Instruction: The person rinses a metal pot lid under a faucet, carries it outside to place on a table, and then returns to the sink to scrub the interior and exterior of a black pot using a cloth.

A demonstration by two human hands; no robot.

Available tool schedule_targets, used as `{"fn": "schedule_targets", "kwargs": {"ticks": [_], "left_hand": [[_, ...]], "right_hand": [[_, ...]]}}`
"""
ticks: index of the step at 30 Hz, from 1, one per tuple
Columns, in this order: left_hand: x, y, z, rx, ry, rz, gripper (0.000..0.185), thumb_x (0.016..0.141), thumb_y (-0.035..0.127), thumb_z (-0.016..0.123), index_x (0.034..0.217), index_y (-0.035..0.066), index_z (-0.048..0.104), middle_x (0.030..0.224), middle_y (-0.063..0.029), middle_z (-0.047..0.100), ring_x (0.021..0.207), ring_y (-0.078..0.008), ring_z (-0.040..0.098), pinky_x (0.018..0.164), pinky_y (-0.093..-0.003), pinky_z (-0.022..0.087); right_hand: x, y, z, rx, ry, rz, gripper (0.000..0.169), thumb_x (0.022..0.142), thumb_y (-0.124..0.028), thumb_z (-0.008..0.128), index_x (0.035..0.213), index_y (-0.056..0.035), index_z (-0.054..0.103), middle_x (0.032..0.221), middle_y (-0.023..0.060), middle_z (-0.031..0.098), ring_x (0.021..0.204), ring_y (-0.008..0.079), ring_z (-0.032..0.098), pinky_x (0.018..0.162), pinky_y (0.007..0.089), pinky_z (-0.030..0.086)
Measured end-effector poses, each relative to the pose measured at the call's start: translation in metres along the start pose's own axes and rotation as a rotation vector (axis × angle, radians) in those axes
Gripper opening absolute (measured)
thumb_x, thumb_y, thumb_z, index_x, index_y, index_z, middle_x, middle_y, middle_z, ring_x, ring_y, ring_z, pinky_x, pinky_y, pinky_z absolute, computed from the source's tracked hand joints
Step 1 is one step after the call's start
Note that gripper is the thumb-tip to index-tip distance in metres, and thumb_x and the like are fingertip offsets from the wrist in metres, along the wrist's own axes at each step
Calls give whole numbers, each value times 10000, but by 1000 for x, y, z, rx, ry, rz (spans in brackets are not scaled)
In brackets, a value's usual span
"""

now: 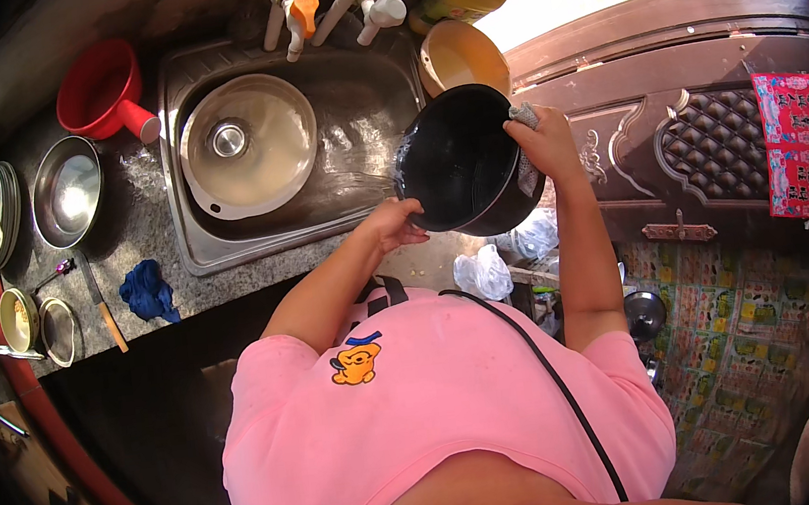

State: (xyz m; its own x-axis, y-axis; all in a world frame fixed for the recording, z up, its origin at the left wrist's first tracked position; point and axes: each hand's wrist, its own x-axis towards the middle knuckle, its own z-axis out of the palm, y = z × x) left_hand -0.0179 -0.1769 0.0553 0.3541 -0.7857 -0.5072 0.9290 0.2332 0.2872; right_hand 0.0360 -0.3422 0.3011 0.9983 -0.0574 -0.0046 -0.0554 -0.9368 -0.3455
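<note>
A deep black pot (458, 160) is held tilted over the right edge of the sink, its open mouth facing me. My left hand (400, 223) grips its lower left rim. At the upper right, my right hand (545, 138) holds the rim with a grey cloth (527, 163) pressed against the wall. In the steel sink (373, 106) sits a pale round basin (290, 168) with cloudy water and a small round metal item (229, 138). Behind the pot stands a yellowish tub (465, 58). The pot's underside is hidden.
Left of the sink are a red dipper (100, 93), a metal bowl (67, 192), stacked plates (10, 215), a knife (102, 302), a blue cloth (148, 291) and a small bowl (19, 320). Two taps (299, 21) rise behind the sink. Plastic bags (483, 273) lie below the pot.
</note>
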Motion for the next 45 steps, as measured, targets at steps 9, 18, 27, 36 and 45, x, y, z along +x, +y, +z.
{"fn": "schedule_targets", "kwargs": {"ticks": [9, 18, 27, 36, 45], "left_hand": [[-7, 13, -1, 8, -22, 28, 193, 787, 140, 571, 951, 38, 583, 762, -84, 664, 602, -205, 655, 610, -378, 580], [-34, 43, 8, 279, 304, 289, 212, 826, 194, 620, 895, -6, 612, 754, -92, 656, 576, -189, 634, 533, -333, 562], [-57, 57, 56, 480, 529, 1141, 386, 696, 0, 513, 1060, -51, 631, 785, 22, 632, 636, -38, 522, 583, -174, 416], [-81, 36, 77, 853, 810, 1347, 493, 711, -64, 513, 1197, -23, 589, 862, 24, 611, 683, -20, 505, 634, -164, 412], [-91, 20, 86, 1003, 990, 1284, 485, 715, -69, 527, 1194, -16, 592, 856, 8, 630, 715, -25, 539, 660, -172, 427]], "right_hand": [[7, -28, -1, -5, -26, 43, 255, 710, -250, 626, 753, 2, 624, 674, 198, 611, 642, 341, 613, 624, 405, 468], [-30, 6, -15, 129, 32, 128, 218, 729, -204, 626, 759, 12, 626, 607, 127, 583, 548, 198, 564, 566, 347, 448], [-90, 117, 62, 744, 137, 284, 211, 786, -189, 684, 843, 9, 641, 720, 9, 611, 650, 88, 528, 607, 270, 438], [-109, 146, 101, 1326, 204, 305, 258, 890, -249, 632, 975, -6, 627, 759, -23, 586, 665, 42, 507, 590, 210, 416], [-100, 41, 144, 857, -394, -332, 473, 924, -338, 518, 1270, -16, 497, 1162, 237, 581, 1072, 340, 573, 892, 360, 448]]}}
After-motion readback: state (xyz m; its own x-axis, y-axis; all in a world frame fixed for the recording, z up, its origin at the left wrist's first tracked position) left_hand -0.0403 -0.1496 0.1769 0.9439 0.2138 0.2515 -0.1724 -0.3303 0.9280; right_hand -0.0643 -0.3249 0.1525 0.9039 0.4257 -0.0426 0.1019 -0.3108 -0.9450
